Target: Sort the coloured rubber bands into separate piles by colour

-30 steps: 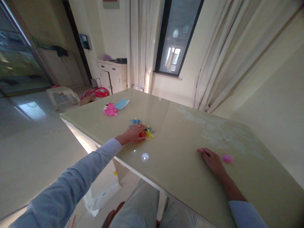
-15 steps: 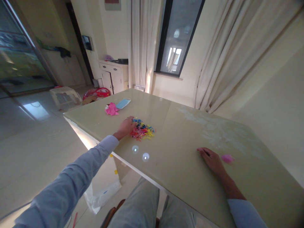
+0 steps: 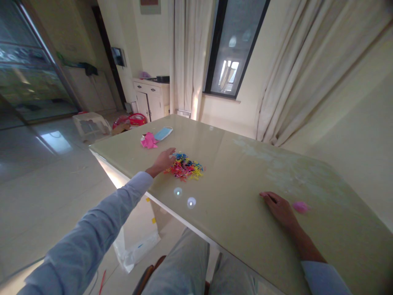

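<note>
A loose heap of small, thin plastic strips in yellow, red, pink and blue [image 3: 184, 167] is lying on the glossy pale-green worktop [image 3: 233, 192], toward its left half and a little back from the near edge. The left hand [image 3: 163, 160] is reaching out over the worktop with its sleeve stretched behind it, and its fingers [image 3: 171, 152] are lying loosely extended, holding nothing, with the tips touching the left edge of the heap.

Well apart from the heap, on the right side of the worktop, the right hand [image 3: 280, 209] is resting palm down, its fingers flat and spread slightly, gripping nothing. Just beside that hand, on its right, a small pink crumpled scrap [image 3: 300, 207] is lying on the surface; whether the hand is touching it cannot be told.

Farther back, near the far left corner of the worktop, a crumpled bright pink piece of material [image 3: 148, 140] is sitting next to a light blue disposable face mask [image 3: 163, 133], the two touching or nearly so. Two small round light reflections [image 3: 184, 197] are showing on the worktop between the heap and the near edge.
</note>
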Motion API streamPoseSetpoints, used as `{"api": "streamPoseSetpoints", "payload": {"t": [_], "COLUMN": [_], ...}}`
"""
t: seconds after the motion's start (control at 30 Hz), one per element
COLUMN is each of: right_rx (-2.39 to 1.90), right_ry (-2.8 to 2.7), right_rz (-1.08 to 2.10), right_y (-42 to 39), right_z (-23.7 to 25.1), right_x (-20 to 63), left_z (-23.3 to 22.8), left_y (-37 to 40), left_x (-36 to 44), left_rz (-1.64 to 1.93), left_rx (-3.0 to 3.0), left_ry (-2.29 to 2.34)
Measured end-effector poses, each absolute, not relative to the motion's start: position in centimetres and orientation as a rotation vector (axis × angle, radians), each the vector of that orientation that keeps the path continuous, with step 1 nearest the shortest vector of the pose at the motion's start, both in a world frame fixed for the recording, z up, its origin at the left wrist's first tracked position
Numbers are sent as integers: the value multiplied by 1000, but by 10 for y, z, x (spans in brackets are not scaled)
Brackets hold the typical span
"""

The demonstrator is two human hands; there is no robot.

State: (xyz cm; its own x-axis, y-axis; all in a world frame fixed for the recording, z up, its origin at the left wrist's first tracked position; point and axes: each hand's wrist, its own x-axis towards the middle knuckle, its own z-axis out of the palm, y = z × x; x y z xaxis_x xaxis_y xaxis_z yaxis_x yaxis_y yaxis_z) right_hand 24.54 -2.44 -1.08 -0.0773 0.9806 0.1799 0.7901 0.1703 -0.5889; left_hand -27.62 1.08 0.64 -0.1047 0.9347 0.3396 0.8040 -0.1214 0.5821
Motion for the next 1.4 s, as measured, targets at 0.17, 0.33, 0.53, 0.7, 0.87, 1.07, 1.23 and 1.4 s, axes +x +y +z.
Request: {"api": "streamPoseSetpoints", "payload": {"t": [0.17,0.33,0.53,0.7,0.87,1.07,1.23,1.4], "right_rx": [-1666,-1671,-1666,-1614,-1603,-1616,-1628,-1647], "right_ry": [-1911,-1913,-1916,-1920,-1949,-1946,-1943,-1938], "right_rz": [448,441,434,447,459,462,473,467], "right_y": [-24,-23,-25,-26,-25,-26,-26,-27], "right_z": [-13,-14,-12,-11,-10,-8,-7,-7], "right_x": [246,247,246,245,244,244,243,243], "left_z": [8,17,16,14,15,17,20,17], "left_y": [4,-11,-28,-25,-22,-19,-16,-13], "left_x": [-273,-238,-177,-174,-191,-195,-199,-210], "left_rz": [910,954,631,448,468,453,504,615], "left_rx": [2109,2324,2565,2531,2482,2372,2327,2328], "left_ry": [1856,1897,1759,1820,1896,1953,1944,1897]}}
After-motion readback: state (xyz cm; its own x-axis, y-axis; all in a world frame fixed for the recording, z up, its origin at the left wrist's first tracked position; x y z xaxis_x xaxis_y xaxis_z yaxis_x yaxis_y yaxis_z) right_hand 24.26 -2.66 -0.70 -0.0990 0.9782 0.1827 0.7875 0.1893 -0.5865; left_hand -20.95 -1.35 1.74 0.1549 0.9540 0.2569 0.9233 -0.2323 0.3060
